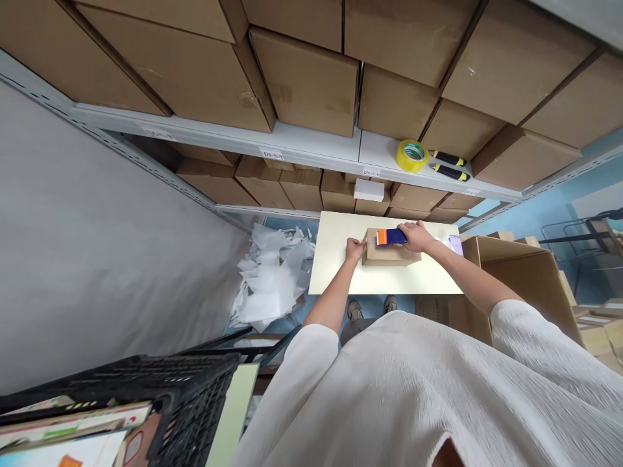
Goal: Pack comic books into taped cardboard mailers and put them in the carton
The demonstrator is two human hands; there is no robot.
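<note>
A small brown cardboard box (389, 257) lies on the pale yellow tabletop (335, 279). My right hand (416, 236) is wrapped round a dark blue and orange tool (393, 237), which looks like a tape dispenser and rests over the top of the box. At the box's left end, my left hand (355, 249) has its fingers pressed together against the edge; what they pinch, if anything, is too small to make out.
Yellow tape (413, 155) and two black-and-yellow cutters (448, 172) lie on the shelf (311, 144). An open carton (520, 259) stands right, white sheets (272, 272) lie left, and a black crate (195, 402) stands lower left.
</note>
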